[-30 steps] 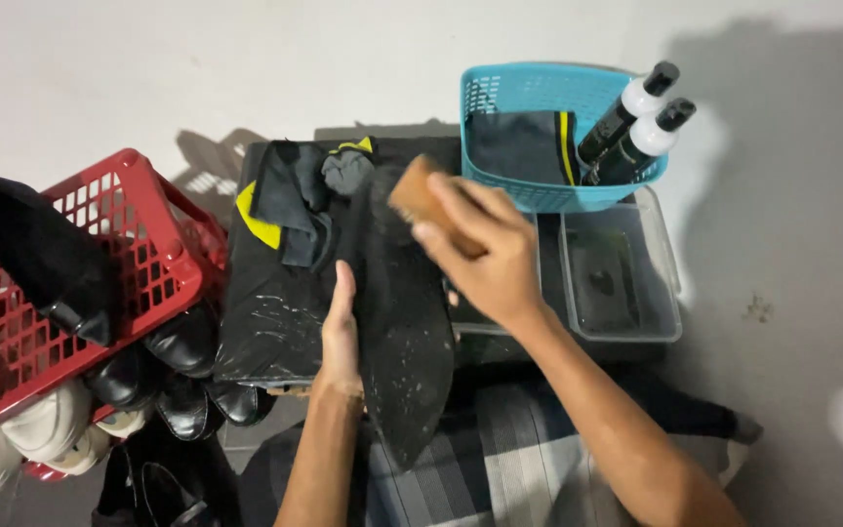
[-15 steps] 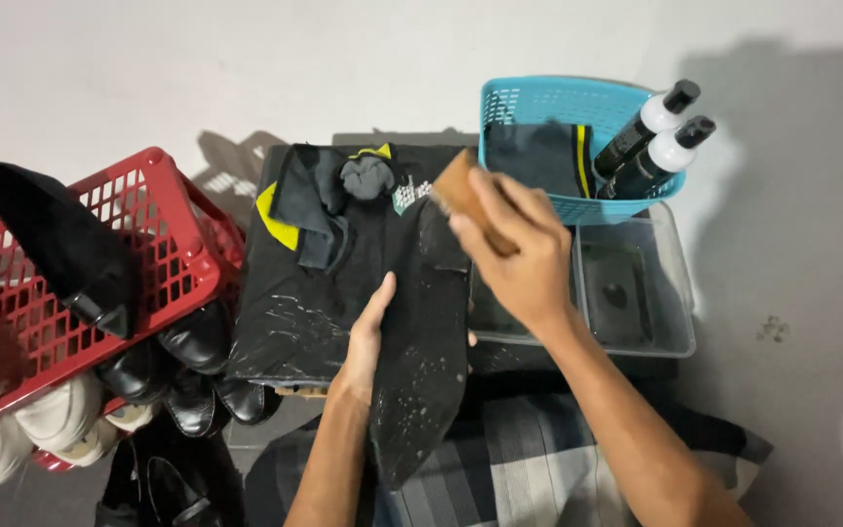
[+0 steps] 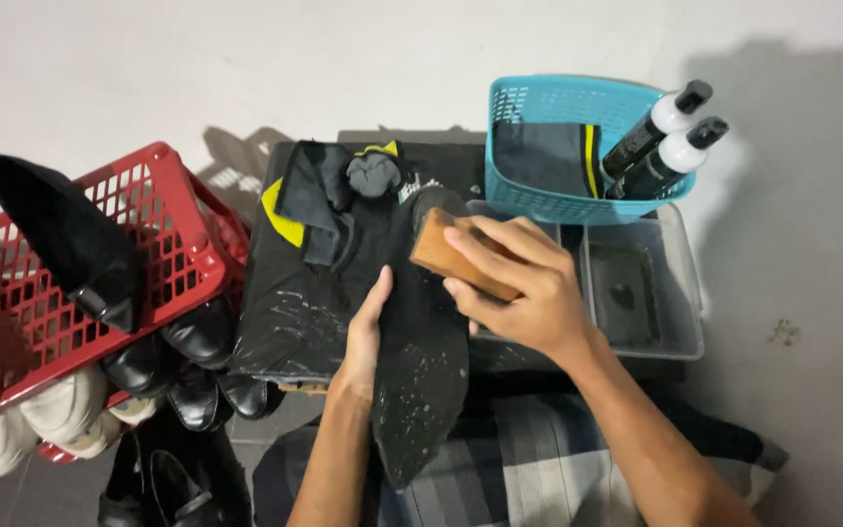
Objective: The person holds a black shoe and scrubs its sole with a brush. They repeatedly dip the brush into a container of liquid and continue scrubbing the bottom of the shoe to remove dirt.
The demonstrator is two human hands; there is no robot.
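Observation:
My left hand (image 3: 367,334) grips the side of a black pointed shoe (image 3: 423,381) held sole-up over my lap; the sole is speckled with pale marks. My right hand (image 3: 519,283) is closed around a brown wooden brush (image 3: 446,256) pressed against the shoe's upper end. Under the shoe a black mat (image 3: 309,303) covers a low surface, with dark cloths edged in yellow (image 3: 329,200) bunched on it.
A red basket (image 3: 163,229) at the left holds a black pointed shoe (image 3: 65,239); black shoes (image 3: 192,342) and white shoes (image 3: 12,425) lie around it. A blue basket (image 3: 548,137) carries two bottles (image 3: 661,141) and a cloth. A clear tray (image 3: 641,293) sits below it.
My right hand has drawn the brush back down the shoe toward me. The view has shifted slightly, so the baskets sit lower in the picture. My left hand keeps its hold.

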